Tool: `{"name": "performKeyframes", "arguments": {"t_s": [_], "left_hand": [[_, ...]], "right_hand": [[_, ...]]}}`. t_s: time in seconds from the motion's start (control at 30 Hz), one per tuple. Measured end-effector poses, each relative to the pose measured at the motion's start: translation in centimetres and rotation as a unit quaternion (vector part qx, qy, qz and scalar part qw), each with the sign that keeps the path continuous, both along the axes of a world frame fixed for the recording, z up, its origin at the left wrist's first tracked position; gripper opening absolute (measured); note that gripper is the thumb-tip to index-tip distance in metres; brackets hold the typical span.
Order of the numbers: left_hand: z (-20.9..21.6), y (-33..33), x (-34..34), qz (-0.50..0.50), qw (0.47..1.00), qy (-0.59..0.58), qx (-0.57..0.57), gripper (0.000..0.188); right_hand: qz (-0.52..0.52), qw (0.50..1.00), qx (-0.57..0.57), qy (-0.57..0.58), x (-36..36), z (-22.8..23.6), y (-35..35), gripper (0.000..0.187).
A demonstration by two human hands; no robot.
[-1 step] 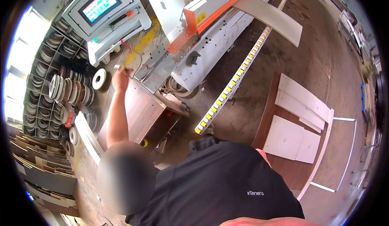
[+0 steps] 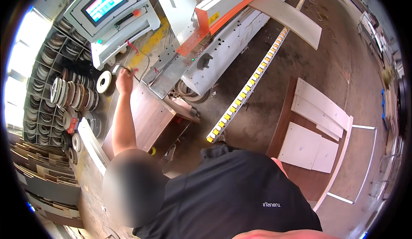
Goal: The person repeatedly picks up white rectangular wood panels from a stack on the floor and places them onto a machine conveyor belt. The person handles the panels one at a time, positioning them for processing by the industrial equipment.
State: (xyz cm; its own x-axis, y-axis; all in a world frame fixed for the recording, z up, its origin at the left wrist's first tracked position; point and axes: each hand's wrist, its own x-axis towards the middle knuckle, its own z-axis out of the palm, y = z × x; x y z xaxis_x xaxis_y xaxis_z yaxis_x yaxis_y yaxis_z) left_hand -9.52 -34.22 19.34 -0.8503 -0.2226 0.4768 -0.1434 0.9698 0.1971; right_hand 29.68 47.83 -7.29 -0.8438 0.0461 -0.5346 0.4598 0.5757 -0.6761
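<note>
Neither my left hand nor my right hand shows in the head view. A co-worker in a black shirt (image 2: 231,187) fills the lower middle, seen from above. Their bare arm (image 2: 124,123) stretches away over a brown wood-grain bench (image 2: 143,114). At its far end the co-worker's hand (image 2: 124,82) is closed round a small object that I cannot make out, beside a thin dark cable. A pinkish-red shape (image 2: 283,234) crosses the lower edge; I cannot tell what it is.
A machine with an orange guard (image 2: 223,20) and a screen console (image 2: 105,3) stands beyond. A pale board (image 2: 287,18) lies across it and a yellow roller rail (image 2: 242,95). White panels (image 2: 300,144) rest on brown board at right. Banding rolls (image 2: 73,95) fill racks at left.
The co-worker's hand has shifted slightly to the left and away, turning the small object in it. The rest of the scene stays nearly the same.
</note>
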Motion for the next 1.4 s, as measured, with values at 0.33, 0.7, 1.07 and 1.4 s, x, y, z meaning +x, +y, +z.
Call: {"name": "performKeyframes", "arguments": {"t_s": [0.33, 0.7, 1.07, 1.4], "left_hand": [[-7.2, -7.4, -17.3, 0.061, 0.970, 0.063, 0.226, 0.029], [-15.9, 19.8, -11.5, 0.042, 0.889, 0.103, 0.444, 0.048], [-21.5, 55.1, -6.6, -0.298, 0.870, -0.340, 0.197, 0.060], [-21.9, 59.0, -6.7, -0.200, 0.868, -0.399, 0.219, 0.069]], "right_hand": [[-0.317, 0.927, -0.103, -0.174, -3.6, 7.0, -0.7, 0.027], [-0.364, 0.899, -0.127, -0.209, -0.3, 0.1, -1.3, 0.031], [-0.509, 0.838, -0.076, -0.179, 2.1, -15.9, 6.5, 0.038], [-0.815, 0.538, -0.060, -0.208, 1.7, -32.5, 17.2, 0.085]]}}
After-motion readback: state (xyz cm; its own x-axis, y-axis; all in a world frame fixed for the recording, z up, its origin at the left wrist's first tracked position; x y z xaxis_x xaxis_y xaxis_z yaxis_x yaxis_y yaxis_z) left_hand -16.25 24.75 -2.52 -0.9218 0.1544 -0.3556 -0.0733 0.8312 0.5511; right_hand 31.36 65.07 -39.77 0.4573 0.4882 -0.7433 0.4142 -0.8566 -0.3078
